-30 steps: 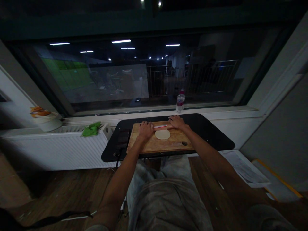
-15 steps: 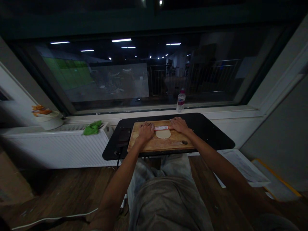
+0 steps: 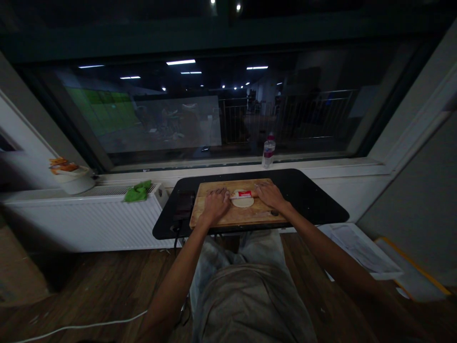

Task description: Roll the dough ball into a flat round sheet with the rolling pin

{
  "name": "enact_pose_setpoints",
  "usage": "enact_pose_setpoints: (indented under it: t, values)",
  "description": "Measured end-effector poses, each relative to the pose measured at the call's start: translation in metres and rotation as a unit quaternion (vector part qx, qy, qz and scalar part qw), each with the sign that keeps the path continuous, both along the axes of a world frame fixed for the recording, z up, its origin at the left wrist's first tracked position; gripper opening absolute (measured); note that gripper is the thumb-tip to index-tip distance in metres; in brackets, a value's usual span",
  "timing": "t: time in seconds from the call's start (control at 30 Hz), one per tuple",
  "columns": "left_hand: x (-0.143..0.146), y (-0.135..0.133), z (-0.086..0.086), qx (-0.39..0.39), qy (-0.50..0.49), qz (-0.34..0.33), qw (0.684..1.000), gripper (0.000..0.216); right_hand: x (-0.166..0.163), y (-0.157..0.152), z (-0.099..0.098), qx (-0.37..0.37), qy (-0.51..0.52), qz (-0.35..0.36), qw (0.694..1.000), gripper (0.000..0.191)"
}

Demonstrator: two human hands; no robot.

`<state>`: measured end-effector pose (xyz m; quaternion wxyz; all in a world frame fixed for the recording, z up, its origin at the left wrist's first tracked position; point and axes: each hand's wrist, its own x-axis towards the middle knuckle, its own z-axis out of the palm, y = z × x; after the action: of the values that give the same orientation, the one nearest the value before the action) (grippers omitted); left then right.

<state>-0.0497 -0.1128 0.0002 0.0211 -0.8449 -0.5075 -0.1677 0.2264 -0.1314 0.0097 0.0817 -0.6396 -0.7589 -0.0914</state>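
Observation:
A rolling pin (image 3: 244, 194) with a red and white label lies crosswise over a flat round of dough (image 3: 243, 203). My left hand (image 3: 217, 204) rests over the pin's left end, and my right hand (image 3: 270, 195) over its right end, fingers bent around it. Both ends are hidden under the hands. Dough and pin are on a wooden cutting board (image 3: 203, 216), which lies on a black tabletop (image 3: 310, 200). A small dark oval spot (image 3: 274, 213) shows at the board's right front.
Left of the board lies a dark box-like object (image 3: 184, 205) with a cable. A water bottle (image 3: 268, 151) stands on the windowsill behind. A green cloth (image 3: 137, 190) and a white tub (image 3: 73, 179) sit on the radiator (image 3: 107, 224). A white tray (image 3: 364, 252) is at lower right.
The rolling pin has moved toward me, from the dough's far edge onto the dough, and has turned so that a red part of its label shows. Both hands moved with it.

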Motion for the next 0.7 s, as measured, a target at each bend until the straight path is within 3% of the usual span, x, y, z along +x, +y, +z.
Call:
enact_pose_setpoints:
  t: [0.43,0.7]
  values:
    - [-0.011,-0.021,-0.010,0.027,-0.010,-0.028,0.999,0.047,0.001,-0.037,-0.016,0.048,0.049,0.012,0.998,0.063]
    - [-0.017,-0.031,-0.016,0.029,-0.030,-0.043,0.998,0.047,0.003,-0.059,-0.037,0.099,0.065,0.016,0.993,0.063]
